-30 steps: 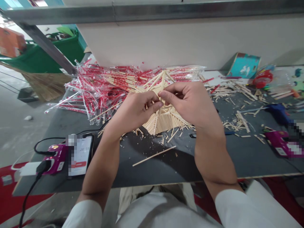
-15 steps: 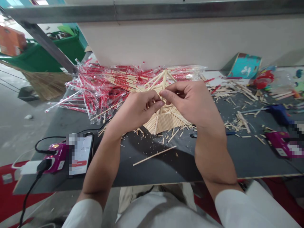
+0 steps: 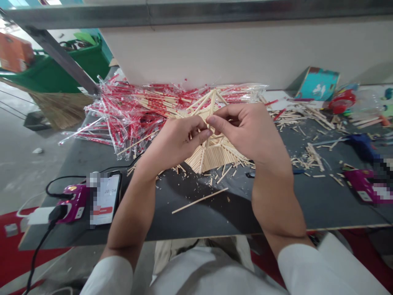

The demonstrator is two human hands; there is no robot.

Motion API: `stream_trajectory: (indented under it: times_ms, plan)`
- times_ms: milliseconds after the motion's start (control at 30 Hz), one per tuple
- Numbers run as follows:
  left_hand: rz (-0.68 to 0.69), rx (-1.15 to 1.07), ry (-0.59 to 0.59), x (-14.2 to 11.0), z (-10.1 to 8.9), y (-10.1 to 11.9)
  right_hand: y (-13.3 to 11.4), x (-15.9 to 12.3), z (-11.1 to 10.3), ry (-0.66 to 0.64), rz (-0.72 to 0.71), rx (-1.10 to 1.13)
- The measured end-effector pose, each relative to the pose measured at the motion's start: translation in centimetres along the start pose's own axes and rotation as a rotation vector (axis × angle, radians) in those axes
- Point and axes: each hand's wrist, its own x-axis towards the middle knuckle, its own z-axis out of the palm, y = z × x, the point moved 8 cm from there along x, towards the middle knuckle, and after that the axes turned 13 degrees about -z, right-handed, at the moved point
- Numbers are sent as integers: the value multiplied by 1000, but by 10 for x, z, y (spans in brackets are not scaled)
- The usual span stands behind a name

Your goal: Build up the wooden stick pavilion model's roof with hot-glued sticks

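Note:
A structure of pale wooden sticks (image 3: 208,159) stands on the dark table, with a flat-laid sloping base and a pointed frame on top. My left hand (image 3: 176,141) is closed at the front of the frame, thumb and fingers pinched together. My right hand (image 3: 245,129) meets it there, its thumb and forefinger pinching at a thin stick of the upper frame. The fingers cover the exact spot where they grip. One loose wooden stick (image 3: 199,200) lies in front of the structure, among small cut bits.
Red-and-clear wrapped sticks (image 3: 123,110) are heaped behind on the left. A phone (image 3: 106,198) and a purple power strip (image 3: 72,203) lie left. On the right are stick scraps (image 3: 313,157), a blue glue gun (image 3: 362,145) and another purple strip (image 3: 359,184). A metal bar (image 3: 196,16) crosses above.
Both hands keep their pinch at the same spot on the frame, with hardly any movement. The view has shifted very slightly.

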Motion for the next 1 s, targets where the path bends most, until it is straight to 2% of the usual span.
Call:
stream_trajectory:
  times_ms: [433,733,1000]
  plan:
    - [9,8,-2,-1,-1,0,-1,0,0,-6,-5,-8]
    - [-4,-18,7,-2,-9,-2,1,-1,-2,9,7,6]
    - [6,20,9,-2,-5,-1,2,-1,-1,5,2,6]
